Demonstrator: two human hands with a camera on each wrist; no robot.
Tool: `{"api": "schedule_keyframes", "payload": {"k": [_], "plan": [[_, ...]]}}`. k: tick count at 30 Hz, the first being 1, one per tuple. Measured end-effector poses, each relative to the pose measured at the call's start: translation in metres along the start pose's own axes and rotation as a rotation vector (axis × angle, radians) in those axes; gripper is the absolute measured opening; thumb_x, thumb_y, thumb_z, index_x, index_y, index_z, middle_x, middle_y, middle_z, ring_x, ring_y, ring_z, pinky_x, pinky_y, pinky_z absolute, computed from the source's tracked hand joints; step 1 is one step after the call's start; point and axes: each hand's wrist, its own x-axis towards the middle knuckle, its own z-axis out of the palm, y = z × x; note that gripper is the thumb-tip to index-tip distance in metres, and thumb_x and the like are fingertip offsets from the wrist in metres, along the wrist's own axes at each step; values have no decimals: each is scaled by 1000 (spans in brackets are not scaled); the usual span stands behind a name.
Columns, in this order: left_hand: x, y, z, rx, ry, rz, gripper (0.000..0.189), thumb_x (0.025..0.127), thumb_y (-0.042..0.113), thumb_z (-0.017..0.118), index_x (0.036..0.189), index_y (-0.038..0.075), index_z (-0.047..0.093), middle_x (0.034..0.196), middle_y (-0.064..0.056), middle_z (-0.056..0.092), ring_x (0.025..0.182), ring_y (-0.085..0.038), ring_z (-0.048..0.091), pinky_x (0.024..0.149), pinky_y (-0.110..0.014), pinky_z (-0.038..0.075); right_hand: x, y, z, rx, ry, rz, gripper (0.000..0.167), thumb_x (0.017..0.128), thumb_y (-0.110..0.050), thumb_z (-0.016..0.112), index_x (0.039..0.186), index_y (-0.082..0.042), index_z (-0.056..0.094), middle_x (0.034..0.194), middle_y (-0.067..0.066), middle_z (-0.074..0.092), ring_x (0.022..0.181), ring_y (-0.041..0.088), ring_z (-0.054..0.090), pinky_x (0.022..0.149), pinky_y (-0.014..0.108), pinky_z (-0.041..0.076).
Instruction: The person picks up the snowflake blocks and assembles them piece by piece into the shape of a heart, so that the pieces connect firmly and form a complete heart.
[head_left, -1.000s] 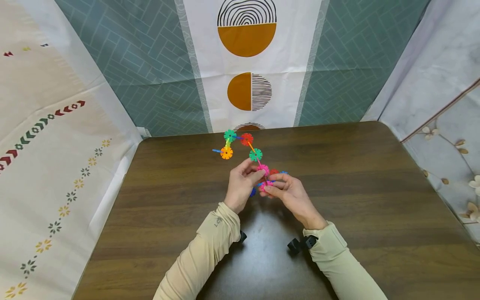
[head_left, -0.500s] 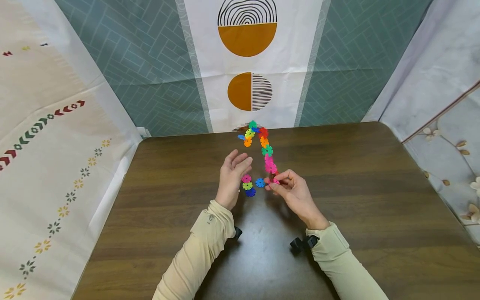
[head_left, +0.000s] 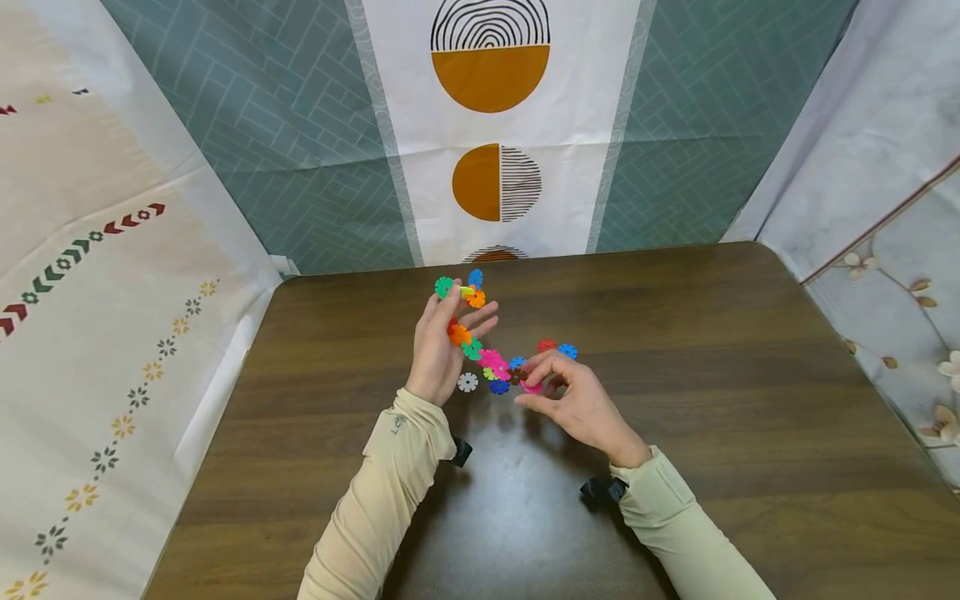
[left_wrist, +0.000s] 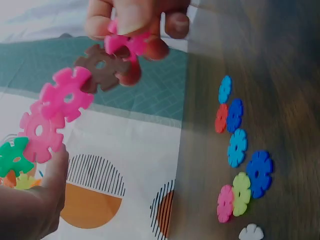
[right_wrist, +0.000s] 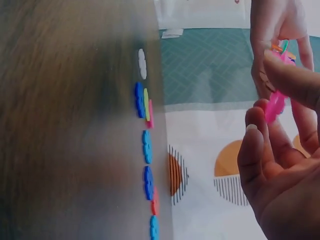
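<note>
The joined flower pieces (left_wrist: pixel 56 100) look like smooth plastic from here. The worktop (head_left: pixel 360 367) looks like wood, shiny between the wrinkly cloth sleeves (head_left: pixel 401 487). The green hanging (head_left: pixel 300 108) behind looks like dull, creased cloth.

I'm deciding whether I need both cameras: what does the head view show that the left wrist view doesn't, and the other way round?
Only in the head view: the beige fabric left sleeve and beige fabric right sleeve.
Only in the left wrist view: the loose dark-blue flower-shaped plastic disc beside the red flower-shaped plastic disc.
In both: the left hand, the right hand pinching the multicoloured chain of plastic discs, the white flower-shaped plastic disc and the brown wood-grain table.
</note>
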Motion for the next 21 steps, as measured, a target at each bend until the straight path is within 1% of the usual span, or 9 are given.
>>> {"api": "schedule_keyframes", "payload": {"k": [3, 7, 10, 12, 14, 15, 17, 19, 21], "plan": [[0, -1, 0, -23, 25, -17, 47, 98, 36, 57, 132, 6, 45, 121, -25, 53, 109, -38, 63, 92, -44, 51, -1, 0, -1, -29, -46, -21, 27, 76, -29, 83, 83, -22, 57, 110, -8, 63, 101, 12, 58, 75, 39, 51], [0, -2, -2, -58, 52, -28, 37, 101, 30, 52, 126, 3, 49, 114, -24, 59, 107, -41, 63, 92, -44, 51, -1, -1, -6, -28, -126, -44, 33, 75, -31, 84, 82, -23, 52, 112, -9, 62, 104, 12, 57, 77, 41, 51], [-1, -2, -5, -99, 52, -32, 33, 102, 27, 50, 123, 1, 52, 108, -24, 63, 107, -44, 62, 94, -44, 50, -1, -1, -16, 21, -174, -48, 28, 80, -27, 80, 89, -22, 54, 118, -3, 61, 107, 17, 56, 80, 43, 49], [-1, -1, -7, -126, 43, -39, 32, 102, 26, 49, 122, 1, 52, 106, -23, 64, 106, -43, 63, 95, -45, 50, 0, 0, -25, 37, -193, -38, 21, 86, -26, 75, 94, -20, 56, 120, 1, 60, 106, 22, 56, 81, 43, 49], [-2, 0, -8, -153, 30, -48, 32, 102, 25, 49, 123, 0, 52, 104, -22, 65, 102, -40, 66, 95, -45, 49, 3, 1, -35, 29, -179, -6, 16, 91, -27, 69, 99, -17, 59, 118, 6, 61, 101, 26, 58, 80, 41, 49], [-2, 0, -8, -162, 23, -53, 32, 102, 25, 48, 123, 0, 51, 104, -21, 66, 101, -38, 66, 96, -45, 49, 6, 3, -38, -6, -156, 18, 17, 93, -30, 67, 100, -17, 60, 114, 6, 62, 98, 27, 59, 78, 40, 50], [-3, 1, -9, -174, 8, -63, 33, 102, 25, 48, 125, 0, 50, 101, -19, 66, 98, -35, 68, 96, -46, 48, 11, 9, -45, -106, -91, 86, 24, 94, -37, 64, 103, -15, 61, 107, 5, 63, 91, 26, 59, 75, 37, 51], [-4, 2, -9, -189, -8, -75, 34, 102, 24, 48, 127, 0, 49, 97, -17, 66, 98, -35, 68, 95, -47, 48, 16, 17, -50, -208, -35, 166, 31, 94, -38, 64, 108, -11, 61, 102, 6, 63, 87, 25, 58, 73, 36, 50], [-5, 3, -10, -195, -25, -94, 35, 102, 23, 47, 130, 1, 47, 94, -16, 66, 98, -35, 68, 95, -47, 49, 21, 27, -53, -312, -23, 226, 36, 94, -35, 64, 114, -5, 59, 103, 9, 61, 89, 24, 55, 75, 37, 48]]}}
